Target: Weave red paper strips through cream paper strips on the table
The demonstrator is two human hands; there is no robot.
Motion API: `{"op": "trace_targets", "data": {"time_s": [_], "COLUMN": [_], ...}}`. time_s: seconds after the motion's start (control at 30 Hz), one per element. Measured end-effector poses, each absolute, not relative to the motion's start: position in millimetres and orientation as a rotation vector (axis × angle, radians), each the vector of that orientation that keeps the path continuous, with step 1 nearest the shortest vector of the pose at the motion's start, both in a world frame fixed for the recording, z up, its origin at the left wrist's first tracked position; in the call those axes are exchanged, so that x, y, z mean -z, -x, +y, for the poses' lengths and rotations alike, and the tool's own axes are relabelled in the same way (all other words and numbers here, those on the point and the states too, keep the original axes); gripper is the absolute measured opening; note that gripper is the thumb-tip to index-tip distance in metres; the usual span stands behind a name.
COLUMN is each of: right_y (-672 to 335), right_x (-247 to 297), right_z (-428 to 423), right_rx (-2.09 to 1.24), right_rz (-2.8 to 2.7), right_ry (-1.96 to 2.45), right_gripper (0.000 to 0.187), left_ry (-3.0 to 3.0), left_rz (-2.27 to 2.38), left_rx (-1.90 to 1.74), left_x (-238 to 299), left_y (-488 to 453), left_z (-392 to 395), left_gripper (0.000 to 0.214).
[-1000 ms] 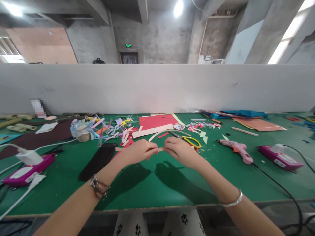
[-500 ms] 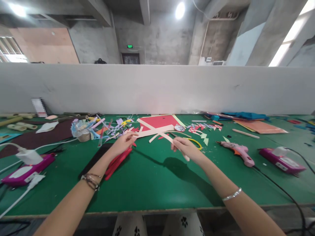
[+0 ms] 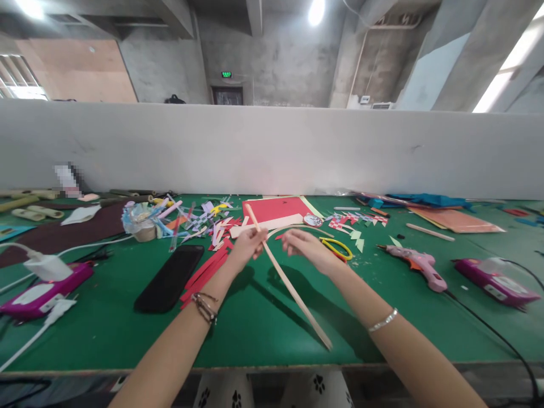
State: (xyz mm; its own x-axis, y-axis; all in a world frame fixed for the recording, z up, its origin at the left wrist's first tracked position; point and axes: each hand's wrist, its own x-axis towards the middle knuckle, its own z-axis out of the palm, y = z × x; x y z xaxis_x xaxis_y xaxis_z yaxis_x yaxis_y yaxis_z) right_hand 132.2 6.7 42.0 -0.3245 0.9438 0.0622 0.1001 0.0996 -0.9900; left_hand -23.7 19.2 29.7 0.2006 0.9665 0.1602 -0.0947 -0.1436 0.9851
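Observation:
My left hand [image 3: 250, 245] is closed, pinching a long pale pink paper strip [image 3: 293, 292] near its upper end. The strip slants down to the right, toward the table's near edge. Just right of it is my right hand [image 3: 306, 248], its fingers loosely bent and apart, with nothing visible in them. Beyond the hands, a wider pale pink strip [image 3: 289, 221] lies across a sheet of red paper [image 3: 272, 209]. Red paper strips [image 3: 208, 273] lie beside my left forearm. Yellow-handled scissors [image 3: 338, 249] rest beyond my right hand.
A black phone [image 3: 170, 279] lies at the left. A pink glue gun [image 3: 419, 265] and a purple power strip [image 3: 495, 280] are on the right, another purple power strip [image 3: 46, 292] on the left. Woven paper scraps [image 3: 204, 221] and a decorated cup [image 3: 143, 224] stand farther back.
My left hand has moved right, from the wide strip to the narrow strip. My right hand has let go of the narrow strip. The wide strip now lies on the table.

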Motion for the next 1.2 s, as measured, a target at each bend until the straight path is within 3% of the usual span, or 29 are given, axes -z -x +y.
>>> {"op": "trace_targets", "data": {"time_s": [0.17, 0.53, 0.8, 0.97, 1.2], "right_y": [-123.9, -124.3, -127.8, -123.0, -112.2], "right_x": [-45.2, -26.4, -24.8, -27.3, -23.8], "right_z": [18.0, 15.0, 17.4, 11.5, 5.9], "right_rx": [-1.172, -1.538, -1.308, -1.118, -1.204], "right_rz": [-1.551, -1.359, -1.272, -1.496, -1.492], "right_ry": [1.056, 0.862, 1.052, 1.093, 1.135], "right_gripper": [0.024, 0.034, 0.022, 0.02, 0.021], "left_ry": [-1.568, -1.571, -1.611, -1.621, -1.576], "left_rz": [0.898, 0.869, 0.834, 1.054, 1.176], "left_rx": [-0.847, -0.857, -0.744, -1.036, -1.214], "left_x": [-12.9, -3.8, -3.9, -4.4, -4.8], "left_y": [2.6, 0.9, -0.2, 0.0, 2.6], "left_z": [7.0, 6.9, 1.3, 3.8, 5.6], "left_gripper": [0.041, 0.043, 0.038, 0.025, 0.028]}}
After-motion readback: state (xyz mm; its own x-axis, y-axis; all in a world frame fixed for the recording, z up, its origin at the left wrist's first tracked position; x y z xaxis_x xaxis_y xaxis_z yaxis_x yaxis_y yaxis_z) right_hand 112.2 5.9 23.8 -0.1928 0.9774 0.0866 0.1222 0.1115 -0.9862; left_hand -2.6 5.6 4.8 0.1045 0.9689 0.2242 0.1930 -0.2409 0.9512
